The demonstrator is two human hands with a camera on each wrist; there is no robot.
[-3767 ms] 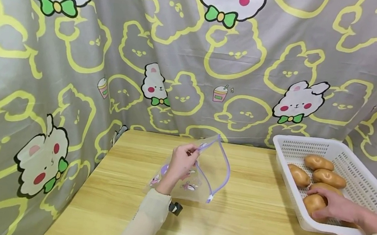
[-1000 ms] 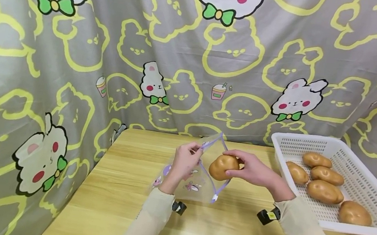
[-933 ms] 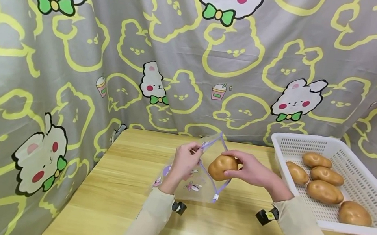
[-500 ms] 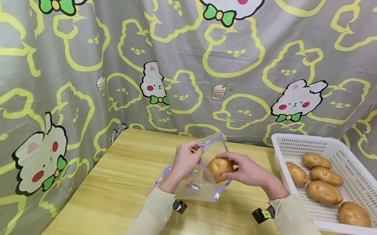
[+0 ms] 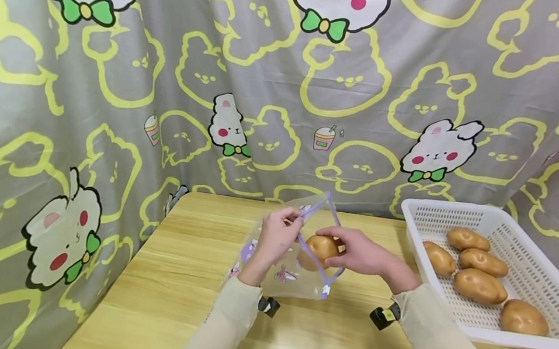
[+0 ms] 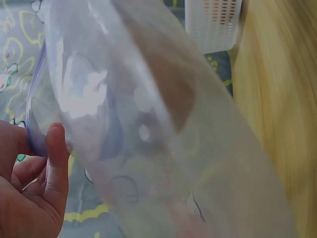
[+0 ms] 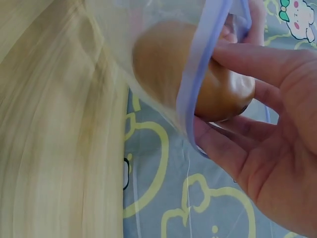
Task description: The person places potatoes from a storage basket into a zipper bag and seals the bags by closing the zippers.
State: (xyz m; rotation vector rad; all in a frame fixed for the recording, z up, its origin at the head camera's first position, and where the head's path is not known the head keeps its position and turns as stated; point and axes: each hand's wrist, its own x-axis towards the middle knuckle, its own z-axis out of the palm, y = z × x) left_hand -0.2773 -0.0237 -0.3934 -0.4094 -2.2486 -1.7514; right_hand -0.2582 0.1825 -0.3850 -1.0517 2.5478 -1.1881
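Gleaming golden-brown, plump and smooth with soft dimples and a small dark spot at its near end, the potato (image 5: 323,248) sits partly inside the open mouth of a clear, printed zip bag (image 5: 287,276), its far half hazy through the film. Over the bench (image 5: 150,311), the right grip (image 5: 367,254) curls round the near end while the left grip (image 5: 276,239) pinches the bag's lilac rim (image 7: 192,74); five more potatoes (image 5: 480,286) lie in the white basket (image 5: 517,340).

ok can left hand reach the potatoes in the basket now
Probably not: the left hand pinches the bag, and the right hand, holding another potato, is between it and the basket.
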